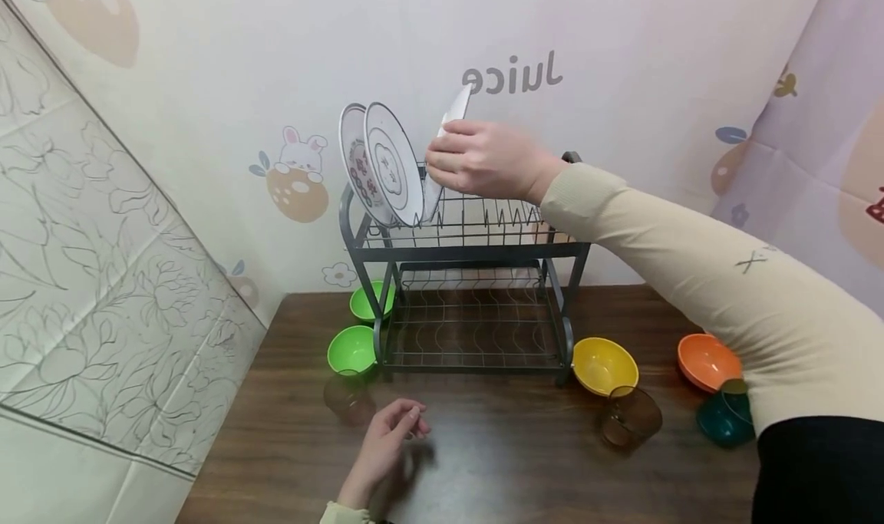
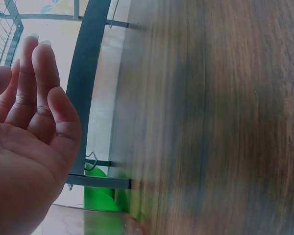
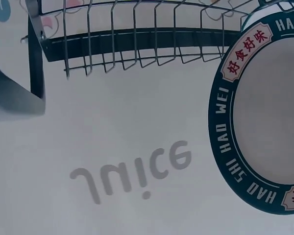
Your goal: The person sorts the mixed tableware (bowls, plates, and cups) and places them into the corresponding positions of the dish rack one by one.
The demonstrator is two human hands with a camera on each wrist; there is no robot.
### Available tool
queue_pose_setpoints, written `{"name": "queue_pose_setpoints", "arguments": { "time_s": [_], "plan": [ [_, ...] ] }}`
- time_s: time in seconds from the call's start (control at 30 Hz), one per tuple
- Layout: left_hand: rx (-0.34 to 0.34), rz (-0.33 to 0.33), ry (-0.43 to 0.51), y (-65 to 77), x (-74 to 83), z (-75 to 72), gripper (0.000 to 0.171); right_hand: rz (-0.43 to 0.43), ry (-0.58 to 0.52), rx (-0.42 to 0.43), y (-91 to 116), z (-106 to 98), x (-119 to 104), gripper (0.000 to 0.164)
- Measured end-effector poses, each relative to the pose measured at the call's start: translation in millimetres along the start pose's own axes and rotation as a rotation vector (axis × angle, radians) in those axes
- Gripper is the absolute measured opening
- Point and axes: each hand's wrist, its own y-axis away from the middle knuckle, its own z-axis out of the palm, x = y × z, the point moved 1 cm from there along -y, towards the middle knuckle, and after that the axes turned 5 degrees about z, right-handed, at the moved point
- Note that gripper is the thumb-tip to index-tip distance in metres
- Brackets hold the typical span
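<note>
- A two-tier black metal wire dish rack [image 1: 470, 253] stands along the back edge of the brown wood-grain table [image 1: 497, 447].
- By the table's back left corner sit two bright green round bowls, the rear one [image 1: 371, 303] partly behind a rack leg, the front one [image 1: 351, 350] just beside the rack; a see-through brown cup [image 1: 348, 400] stands nearer the left edge's middle.
- Toward the table's right side are a yellow round bowl [image 1: 605, 364] beside the rack, another see-through brown cup [image 1: 630, 418], an orange round bowl [image 1: 707, 363] and a dark teal see-through vessel [image 1: 724, 420], the last two partly hidden by the sleeve.
- Two white round patterned plates [image 1: 395, 163] lean in the upper tier's left end, close beside the held plate; wire dividers rise to its right.
- The right hand [image 1: 483, 159] is clamped on a white round plate with a lettered dark green rim [image 3: 264, 193], at the upper tier; whether it touches the wires is unclear.
- That plate stands nearly edge-on, its long axis steep, top leaning right, lettered face toward the right wrist camera.
- The left hand [image 1: 384, 441] hovers over the table, fingers loosely bent, thumb apart.
</note>
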Motion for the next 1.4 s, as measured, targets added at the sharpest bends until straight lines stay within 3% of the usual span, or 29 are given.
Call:
{"name": "queue_pose_setpoints", "arguments": {
  "time_s": [0.3, 0.5, 0.7, 1.0, 1.3, 1.4],
  "plan": [
    [-0.018, -0.001, 0.031, -2.2, -2.7, 3.5, 0.020, -0.104, -0.015, -0.109, -15, 6, -7, 0.022],
    [-0.014, -0.010, 0.043, -0.3, -0.8, 5.2, 0.020, -0.094, -0.042, -0.094, -19, 10, -10, 0.021],
    [-0.032, 0.039, 0.039, 0.7, -0.6, 6.0, 0.024, -0.118, -0.037, -0.077, -26, 10, -14, 0.014],
    [-0.035, -0.032, 0.044, 1.5, -2.3, 7.9, 0.031, -0.057, -0.034, -0.251, -34, 16, -13, 0.010],
    [-0.039, -0.020, 0.047, 1.6, -3.0, 6.9, 0.030, -0.001, -0.042, -0.178, -37, 29, -24, 0.016],
    [-0.038, -0.006, 0.036, 0.7, -2.4, 4.7, 0.029, 0.030, -0.040, -0.192, -40, 33, -28, 0.018]
  ]
}}
